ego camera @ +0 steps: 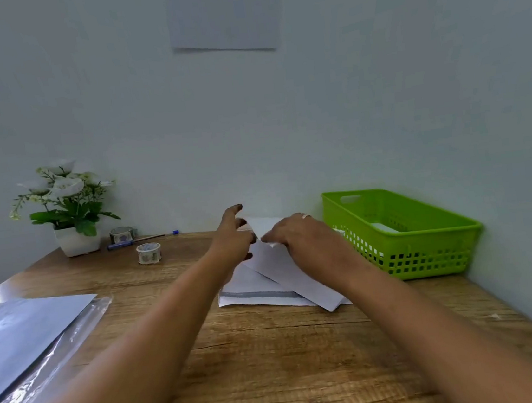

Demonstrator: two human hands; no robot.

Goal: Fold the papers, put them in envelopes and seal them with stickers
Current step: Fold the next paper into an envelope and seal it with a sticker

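A white envelope [255, 293] with a grey strip lies on the wooden table near the back wall. A folded white paper [295, 279] lies slantwise across it. My left hand [234, 238] holds the far end of the paper, index finger raised. My right hand [302, 237], wearing a ring, has its fingers curled on the paper's upper edge close to the left hand. A patterned sticker tape roll [149, 252] stands to the left, with a second roll [122, 234] behind it.
A green plastic basket [429, 249] holding something white sits at the right against the wall. A stack of blank sheets [24, 331] on a plastic sleeve lies at the front left. A potted white flower [69, 207] and a blue pen [143, 239] stand at the back left.
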